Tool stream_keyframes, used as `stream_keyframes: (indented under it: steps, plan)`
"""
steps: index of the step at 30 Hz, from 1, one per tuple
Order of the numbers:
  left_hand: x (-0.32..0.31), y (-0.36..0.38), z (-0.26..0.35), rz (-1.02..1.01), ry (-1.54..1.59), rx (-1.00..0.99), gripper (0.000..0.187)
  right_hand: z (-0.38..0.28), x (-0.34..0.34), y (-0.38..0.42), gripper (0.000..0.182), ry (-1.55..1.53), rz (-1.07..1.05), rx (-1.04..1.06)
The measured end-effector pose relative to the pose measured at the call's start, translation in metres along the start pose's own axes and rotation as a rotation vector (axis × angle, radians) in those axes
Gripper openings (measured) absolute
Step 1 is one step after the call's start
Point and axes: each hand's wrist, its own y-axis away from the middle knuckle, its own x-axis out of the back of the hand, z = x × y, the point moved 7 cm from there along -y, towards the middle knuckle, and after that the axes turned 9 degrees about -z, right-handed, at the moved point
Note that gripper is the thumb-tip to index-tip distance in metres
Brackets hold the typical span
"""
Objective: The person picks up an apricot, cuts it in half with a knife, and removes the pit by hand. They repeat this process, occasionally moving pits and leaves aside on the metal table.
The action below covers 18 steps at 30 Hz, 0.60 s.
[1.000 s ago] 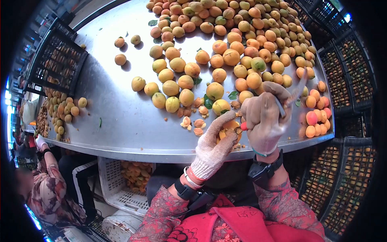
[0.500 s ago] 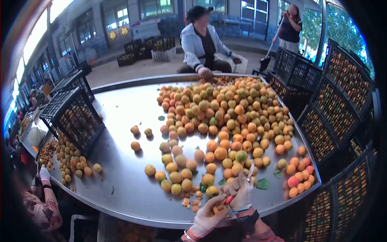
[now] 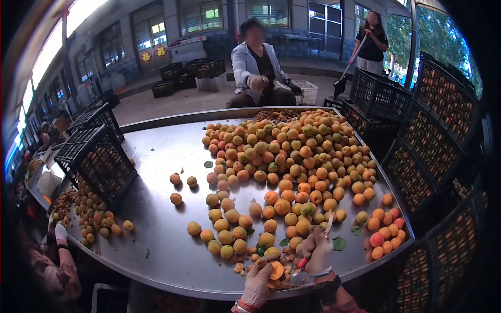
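My left hand, in a whitish glove, is closed on a cut apricot whose orange inside faces up. My right hand, gloved too, grips a red-handled tool; a curved metal piece rises above this fist. Both hands are at the near edge of the metal table, a little apart. Cut pieces and scraps lie between and around them. Whole apricots spread just beyond, up to a large heap.
A tilted black crate stands at the left beside more apricots. Stacked crates line the right side. A person sits across the table, another stands behind with a long-handled tool. A co-worker's gloved hand is at lower left.
My hands have moved apart, and the cut orange face of the fruit now shows in the left one. The person opposite has raised a hand off the heap. The view has tilted up slightly.
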Motion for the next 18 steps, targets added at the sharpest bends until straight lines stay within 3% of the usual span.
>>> stream_keyframes:
  steps: [1, 2, 3, 4, 5, 6, 9, 12, 18]
  plan:
    - [-0.004, 0.001, 0.003, 0.001, 0.000, -0.002, 0.029, -0.008, -0.004, 0.004, 0.015, 0.207, -0.043, 0.058]
    - [-0.010, 0.004, 0.006, 0.012, 0.054, 0.028, 0.029, -0.004, -0.003, 0.008, 0.016, 0.359, -0.141, -0.048]
    - [-0.014, 0.005, 0.006, 0.022, 0.109, 0.059, 0.030, 0.003, 0.003, 0.010, 0.016, 0.358, -0.142, -0.047]
    - [-0.009, 0.001, -0.002, 0.021, 0.106, 0.058, 0.030, 0.012, 0.000, 0.010, 0.022, 0.588, -0.293, -0.001]
    - [0.003, -0.007, -0.009, 0.043, -0.098, -0.001, 0.031, 0.013, -0.016, 0.014, 0.030, 0.816, -0.444, 0.049]
    - [0.014, -0.013, -0.014, 0.064, -0.300, -0.060, 0.031, 0.007, -0.022, 0.022, 0.039, 1.091, -0.542, -0.028]
    - [0.019, -0.015, -0.015, 0.105, -0.287, -0.117, 0.030, 0.023, -0.017, 0.025, 0.044, 1.083, -0.629, -0.130]
    - [-0.009, -0.003, -0.003, 0.066, -0.161, -0.116, 0.026, 0.027, -0.014, 0.028, 0.047, 1.011, -0.667, -0.102]
    - [-0.019, 0.000, 0.017, 0.110, -0.275, -0.107, 0.021, 0.024, -0.007, 0.032, 0.047, 0.995, -0.681, -0.075]
